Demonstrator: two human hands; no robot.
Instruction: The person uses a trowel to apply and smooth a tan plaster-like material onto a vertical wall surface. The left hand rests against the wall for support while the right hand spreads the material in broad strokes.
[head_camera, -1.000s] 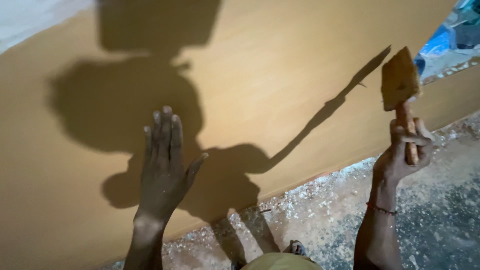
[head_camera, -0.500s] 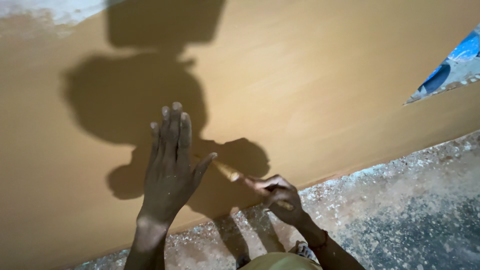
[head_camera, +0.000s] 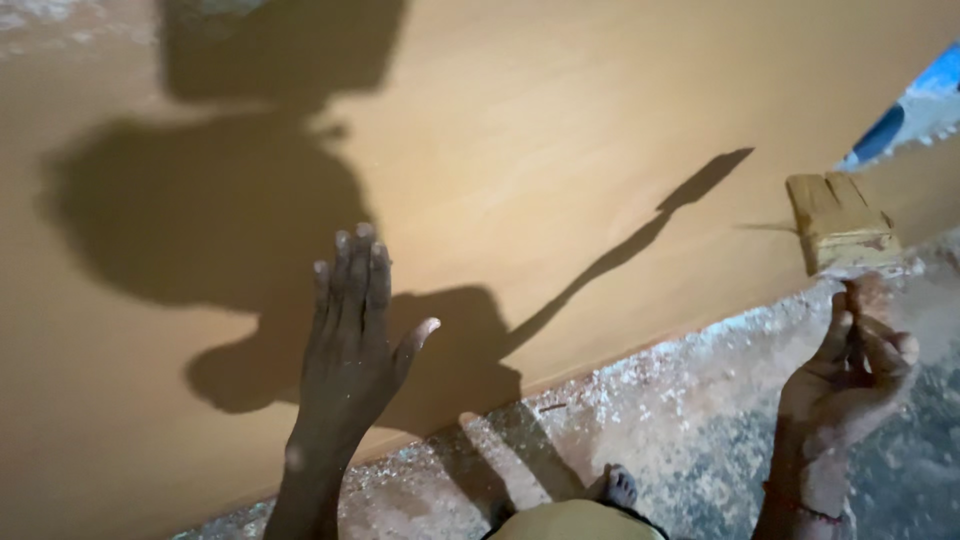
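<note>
board: I see a big tan wooden board (head_camera: 560, 150) lying flat, filling most of the view; smooth face, faint grain, matte.
floor: grey rough floor (head_camera: 700, 440) along the board's near edge, dusted with white powder and flecks.
corner: something blue (head_camera: 905, 110) past the board's far right corner, blurred, can't tell what it is.
light: hard light from behind me; dark shadow of head and arms thrown across the board's left half, thin brush shadow running diagonally toward its middle.
left hand: my left hand (head_camera: 350, 340) is flat on the board near its near edge, palm down, four fingers pressed together, thumb spread out to the right, holding nothing.
right hand: my right hand (head_camera: 850, 365) is over the floor just off the board's right end, fingers curled and pinching a brush handle.
brush: wide flat brush (head_camera: 838, 222), pale wood, head up, hanging over the board's right edge.
foot: bare toes (head_camera: 618, 487) on the floor below the board's edge.
</note>
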